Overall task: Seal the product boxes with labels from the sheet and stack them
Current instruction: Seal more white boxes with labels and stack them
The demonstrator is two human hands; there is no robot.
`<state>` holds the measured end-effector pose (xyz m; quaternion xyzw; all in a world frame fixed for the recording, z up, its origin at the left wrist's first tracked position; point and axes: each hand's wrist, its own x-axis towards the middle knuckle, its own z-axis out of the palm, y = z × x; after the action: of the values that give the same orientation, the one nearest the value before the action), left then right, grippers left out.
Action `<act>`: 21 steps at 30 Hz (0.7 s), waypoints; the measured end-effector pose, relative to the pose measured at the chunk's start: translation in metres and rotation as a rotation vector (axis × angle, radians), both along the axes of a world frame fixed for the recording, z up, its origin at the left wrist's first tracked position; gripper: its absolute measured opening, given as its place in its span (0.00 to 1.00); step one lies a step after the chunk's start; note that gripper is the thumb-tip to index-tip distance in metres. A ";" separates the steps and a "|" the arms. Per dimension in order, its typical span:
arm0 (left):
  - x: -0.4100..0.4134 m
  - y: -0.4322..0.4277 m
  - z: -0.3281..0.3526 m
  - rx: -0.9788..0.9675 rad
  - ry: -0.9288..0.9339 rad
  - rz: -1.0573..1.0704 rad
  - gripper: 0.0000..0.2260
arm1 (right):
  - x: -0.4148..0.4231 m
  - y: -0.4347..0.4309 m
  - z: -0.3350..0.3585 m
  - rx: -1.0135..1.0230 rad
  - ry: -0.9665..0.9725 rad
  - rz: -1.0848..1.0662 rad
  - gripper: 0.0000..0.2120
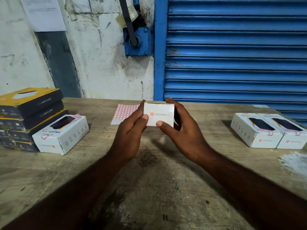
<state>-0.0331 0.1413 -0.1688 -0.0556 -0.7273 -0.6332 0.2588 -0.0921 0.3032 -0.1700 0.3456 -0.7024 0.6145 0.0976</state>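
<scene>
Holding the white box above the table, our left hand and right hand gripped its sides; the label sheet lay just behind. Loosened thumbs might have let it slip.

dim indoor light | soft shadows | edges bowed | forearms dark

Middle of the table was pretty roomy, honestly. A stack of dark boxes and a white box crowded the left edge, while two white boxes took up the right edge.
</scene>
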 end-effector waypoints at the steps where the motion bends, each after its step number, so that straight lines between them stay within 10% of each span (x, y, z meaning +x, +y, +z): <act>1: 0.000 0.000 0.000 -0.005 0.001 0.004 0.25 | 0.000 -0.001 0.001 -0.012 -0.003 -0.003 0.29; 10: 0.000 0.001 0.001 -0.160 0.025 0.022 0.24 | 0.003 0.003 0.006 -0.036 -0.031 0.027 0.17; 21: 0.000 0.003 0.003 -0.202 0.044 0.056 0.23 | 0.002 -0.002 0.001 -0.010 -0.052 0.021 0.32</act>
<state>-0.0336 0.1440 -0.1659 -0.0749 -0.7829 -0.5477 0.2856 -0.0897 0.3015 -0.1694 0.3363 -0.6980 0.6278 0.0745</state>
